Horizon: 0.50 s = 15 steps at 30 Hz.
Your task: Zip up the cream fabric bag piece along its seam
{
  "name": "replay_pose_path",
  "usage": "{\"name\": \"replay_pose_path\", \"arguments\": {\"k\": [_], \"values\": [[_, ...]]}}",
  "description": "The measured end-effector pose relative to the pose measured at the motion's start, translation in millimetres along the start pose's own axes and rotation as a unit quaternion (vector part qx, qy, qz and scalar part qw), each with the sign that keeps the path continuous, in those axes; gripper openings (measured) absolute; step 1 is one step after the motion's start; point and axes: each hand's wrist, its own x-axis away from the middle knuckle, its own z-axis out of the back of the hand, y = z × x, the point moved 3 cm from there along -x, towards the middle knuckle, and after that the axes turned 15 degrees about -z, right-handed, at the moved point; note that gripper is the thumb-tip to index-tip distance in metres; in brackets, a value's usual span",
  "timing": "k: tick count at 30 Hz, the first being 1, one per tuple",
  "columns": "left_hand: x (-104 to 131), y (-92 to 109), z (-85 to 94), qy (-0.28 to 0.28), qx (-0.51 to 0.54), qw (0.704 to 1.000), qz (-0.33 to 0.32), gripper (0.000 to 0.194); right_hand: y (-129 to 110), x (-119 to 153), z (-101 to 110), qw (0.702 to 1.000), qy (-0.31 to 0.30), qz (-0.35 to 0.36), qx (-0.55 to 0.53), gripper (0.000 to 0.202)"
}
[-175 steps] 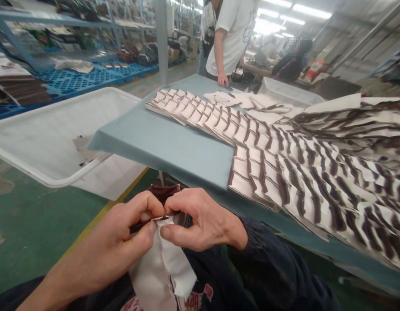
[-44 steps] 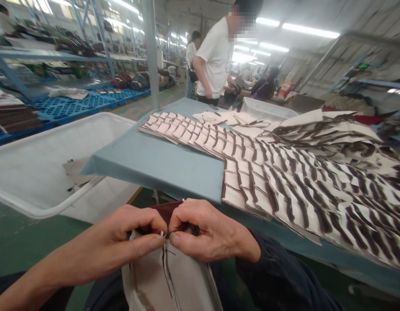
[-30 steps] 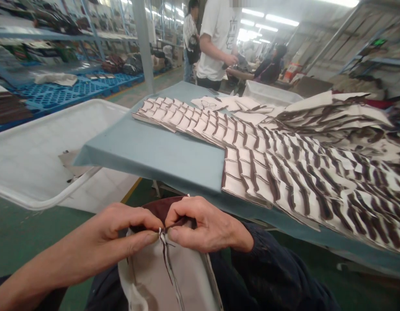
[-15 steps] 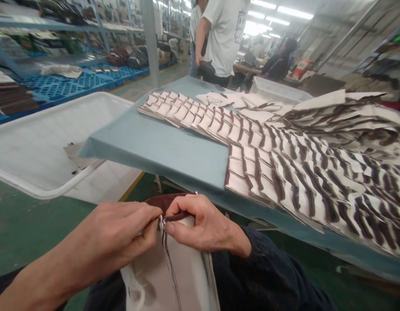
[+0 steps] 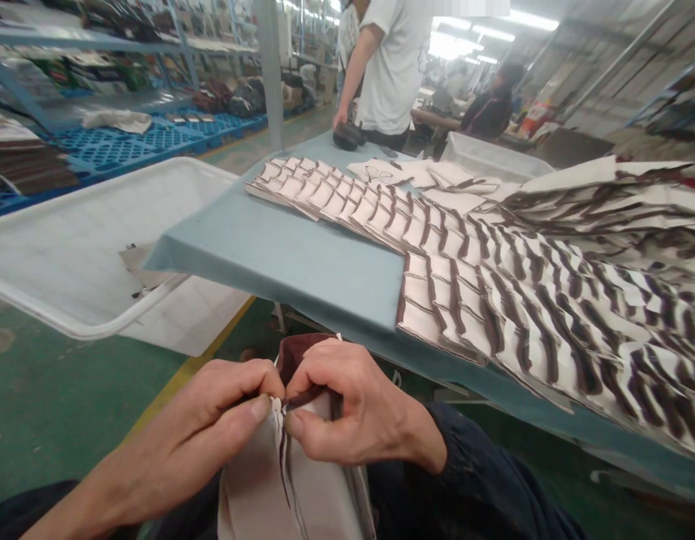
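Head: my left hand (image 5: 209, 424) and right hand (image 5: 362, 401) are pinching a cream-and-maroon fabric piece (image 5: 322, 495), seemingly unfinished. Overlapping cream-and-brown fabric panels (image 5: 491, 289) are lying nearby.

Workpiece (image 5: 319, 491) before table (image 5: 302, 255), tub (image 5: 60, 232) left

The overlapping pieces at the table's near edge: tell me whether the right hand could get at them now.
Probably yes: the overlapping pieces lie on the table, just beyond the right hand, with nothing visible blocking the way. It would likely first need to release the held piece.
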Motion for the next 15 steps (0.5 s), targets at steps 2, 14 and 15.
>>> {"name": "replay_pose_path", "arguments": {"k": [2, 14, 15], "values": [[-1.4, 1.8, 2.4, 0.006, 0.011, 1.0, -0.014, 0.039, -2.9, 0.4, -1.3, 0.999, 0.019, 0.018, 0.047, 0.015], [-6.3, 2.8, -1.9, 0.025, -0.041, 0.997, -0.054, 0.031, 5.6, -0.1, -4.1, 0.999, -0.02, -0.031, 0.039, 0.01], [-6.4, 2.9, -2.8, 0.023, -0.046, 0.997, -0.057, 0.031, 6.8, -0.2, -4.1, 0.998, -0.034, -0.038, 0.029, 0.011]]}}
